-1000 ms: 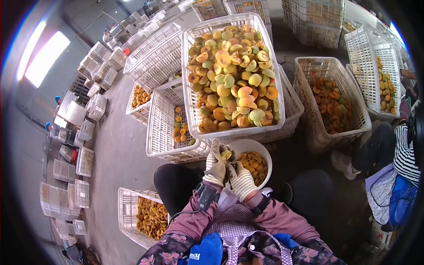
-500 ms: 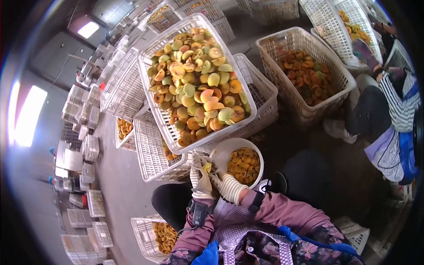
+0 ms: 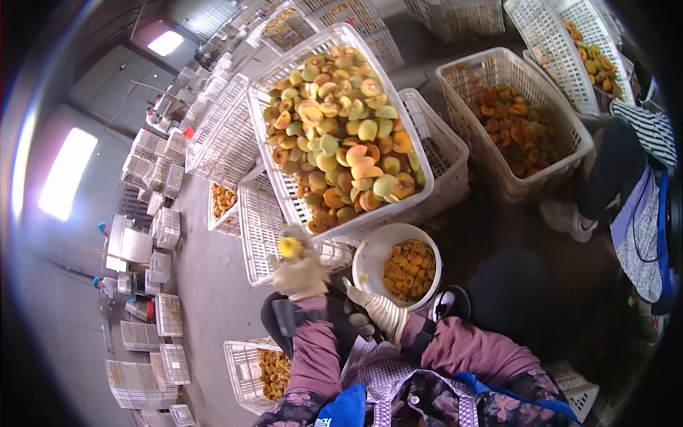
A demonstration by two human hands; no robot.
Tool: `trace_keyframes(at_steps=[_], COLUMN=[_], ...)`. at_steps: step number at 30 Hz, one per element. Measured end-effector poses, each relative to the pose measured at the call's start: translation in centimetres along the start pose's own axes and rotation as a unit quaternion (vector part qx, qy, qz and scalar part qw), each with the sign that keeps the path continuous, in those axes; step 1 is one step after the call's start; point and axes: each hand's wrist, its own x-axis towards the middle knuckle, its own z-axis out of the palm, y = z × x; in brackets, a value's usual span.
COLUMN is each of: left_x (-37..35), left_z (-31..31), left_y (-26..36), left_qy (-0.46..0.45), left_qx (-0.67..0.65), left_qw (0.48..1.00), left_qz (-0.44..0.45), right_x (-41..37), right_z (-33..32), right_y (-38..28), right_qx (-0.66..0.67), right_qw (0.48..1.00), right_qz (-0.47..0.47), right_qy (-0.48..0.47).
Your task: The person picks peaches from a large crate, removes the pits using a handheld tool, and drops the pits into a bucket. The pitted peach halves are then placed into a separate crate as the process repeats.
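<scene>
My left hand (image 3: 300, 272), gloved and blurred by motion, is raised at the lower left corner of the large white crate (image 3: 420, 196) of halved fruit (image 3: 327, 142). It is closed on a small yellow piece (image 3: 289, 247), which looks like fruit. Lower and to the right, my right hand (image 3: 380, 312) is gloved, with its fingers curled, beside the white bucket (image 3: 361, 269). What the right hand holds, if anything, is too small to make out. Orange fruit halves (image 3: 409, 270) lie in the bucket.
A crate of darker orange fruit (image 3: 516, 132) stands at the right, near a seated person's leg (image 3: 612, 167). Another fruit crate (image 3: 238, 370) is on the floor at lower left. Stacked crates (image 3: 167, 228) line the left, with people farther back.
My hands were together beside the bucket and have come apart. The left has moved up and left with the yellow piece; the right is lower. The whole view has shifted slightly.
</scene>
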Motion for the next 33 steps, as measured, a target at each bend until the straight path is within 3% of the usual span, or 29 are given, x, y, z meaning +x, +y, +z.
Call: trace_keyframes(at_steps=[1,2,3,6,7,9,11,12,14,15,17,18,19,21,22,23,25,28,29,31,33], left_x=[1.0,2.6,4.0,9.2,8.7,9.5,8.7,8.4,8.1,7.4,5.2,3.3,1.5,-1.0,-2.0,-2.9,-3.0,-3.3,-3.5,-4.0,-4.4], left_z=[-1.6,-4.6,-6.3,8.5,0.1,-1.2,0.7,0.0,0.1,0.2,0.5,0.1,-0.8,-3.9,-5.9,-6.6,-6.4,-7.2,-6.6,-4.9,-4.4], left_y=[1.0,3.0,4.3,1.0,7.4,7.8,6.2,6.3,6.1,5.7,5.4,5.5,6.1,9.1,10.1,10.8,10.7,11.3,11.0,10.0,9.8], left_qy=[0.009,0.046,0.082,-0.265,-0.331,-0.34,-0.254,-0.262,-0.272,-0.281,-0.194,-0.26,-0.264,-0.206,-0.263,-0.249,-0.219,-0.212,-0.214,-0.227,-0.215], left_qx=[-0.003,0.081,0.166,-0.021,0.043,-0.042,-0.079,-0.066,-0.098,-0.133,-0.259,-0.63,-0.864,-0.772,-0.871,-0.799,-0.808,-0.78,-0.779,-0.78,-0.78], left_qw=[1.0,0.989,0.958,0.958,0.942,0.938,0.957,0.957,0.955,0.95,0.945,0.722,0.341,0.598,0.323,0.489,0.439,0.426,0.427,0.436,0.455], left_qz=[-0.002,0.111,0.22,0.102,0.036,0.061,0.116,0.102,0.064,0.022,0.044,-0.121,-0.259,-0.068,-0.262,-0.247,-0.325,-0.407,-0.407,-0.388,-0.372], right_x=[0.5,0.3,1.5,2.5,3.1,3.6,3.0,3.2,4.1,2.7,4.5,2.6,2.3,4.2,0.5,1.7,1.8,2.2,2.1,1.0,0.1], right_z=[-0.2,-0.1,-1.4,-2.0,-2.3,-2.9,-2.3,-2.5,-2.8,-2.2,-3.2,-1.7,-1.0,-3.1,0.1,-1.6,-1.9,-2.2,-2.2,-1.3,-0.4], right_y=[0.3,-0.5,0.1,-0.5,-0.3,0.1,-0.1,-0.2,-0.2,-0.9,-0.1,-1.2,-1.4,-0.3,-2.2,-1.5,-1.2,-0.8,-0.8,-1.5,-2.2], right_qx=[0.073,0.052,0.108,0.11,0.113,0.086,0.061,0.062,0.016,-0.021,-0.076,-0.082,-0.074,-0.198,-0.102,-0.281,-0.344,-0.366,-0.364,-0.488,-0.505], right_qw=[0.997,0.994,0.987,0.975,0.971,0.971,0.97,0.97,0.947,0.952,0.906,0.909,0.904,0.876,0.939,0.881,0.855,0.828,0.828,0.768,0.76], right_qz=[-0.026,-0.038,-0.055,-0.063,-0.067,-0.09,-0.124,-0.125,-0.218,-0.187,-0.319,-0.32,-0.356,-0.381,-0.263,-0.293,-0.284,-0.313,-0.312,-0.267,-0.252], right_qy=[0.014,0.087,0.101,0.183,0.201,0.203,0.202,0.201,0.237,0.242,0.27,0.255,0.225,0.218,0.196,0.243,0.264,0.288,0.288,0.318,0.322])
